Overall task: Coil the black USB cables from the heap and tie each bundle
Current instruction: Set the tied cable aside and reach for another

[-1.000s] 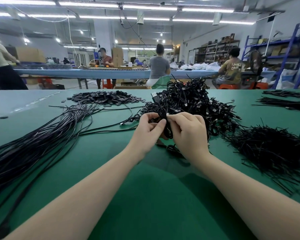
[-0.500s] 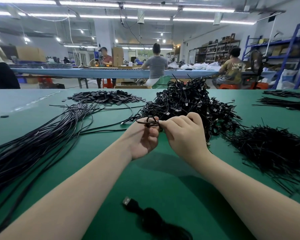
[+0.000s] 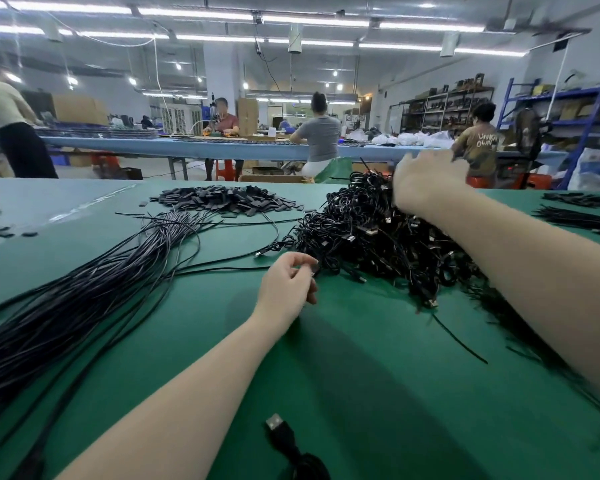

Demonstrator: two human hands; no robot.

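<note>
A tall heap of coiled black USB cable bundles (image 3: 368,233) lies on the green table (image 3: 378,382), right of centre. My right hand (image 3: 426,181) is stretched out over the heap's far top; it is blurred, its fingers look spread, and I see nothing in it. My left hand (image 3: 288,285) hovers at the heap's near left edge with loosely curled fingers that hold nothing I can make out. A long sheaf of uncoiled black cables (image 3: 84,299) fans across the left of the table. One cable with a USB plug (image 3: 281,431) lies near the front edge.
A pile of flat black pieces (image 3: 222,200) sits at the back. Thin black ties (image 3: 465,344) lie under my right forearm, and more ties (image 3: 579,216) at far right. Several people work at a blue bench (image 3: 194,147) behind.
Both hands had been together at a small cable bundle. They have parted: my right hand swung up and away over the heap, and my left hand stayed low, empty.
</note>
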